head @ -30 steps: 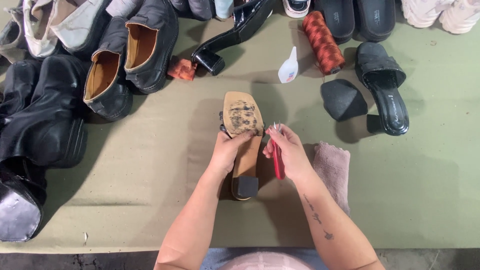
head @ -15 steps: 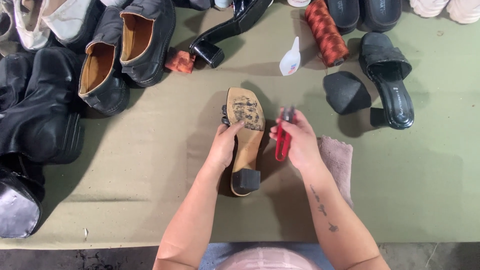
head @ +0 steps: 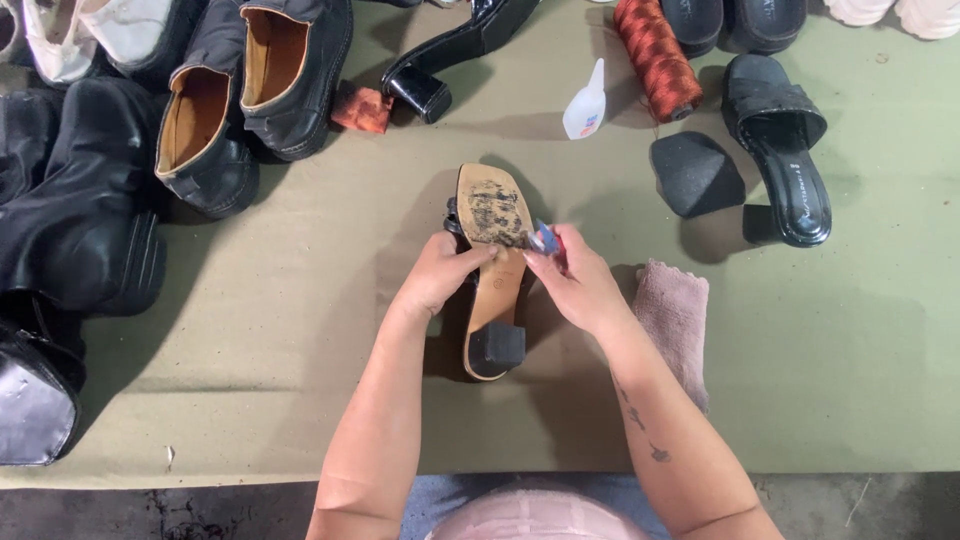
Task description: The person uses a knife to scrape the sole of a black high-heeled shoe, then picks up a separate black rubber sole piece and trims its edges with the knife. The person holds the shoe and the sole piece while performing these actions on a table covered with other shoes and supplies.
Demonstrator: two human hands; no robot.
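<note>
Head view. My left hand (head: 440,275) clamped the upturned block-heeled sandal (head: 492,270) at bench (head: 300,400) centre, fingers closed round its waist so the scuffed sole faced up, steady for work. My right hand (head: 575,285), at 3 o'clock of the sole, pinched a small red-and-blue tool (head: 545,238) against it; the tool's kind was too blurred to tell. A pink cloth (head: 675,320) lay alongside, partly hidden by my forearm.

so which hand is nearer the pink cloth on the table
Right. The right hand sits just left of the pink cloth, almost touching it; the left hand is farther off, across the upturned shoe.
</note>
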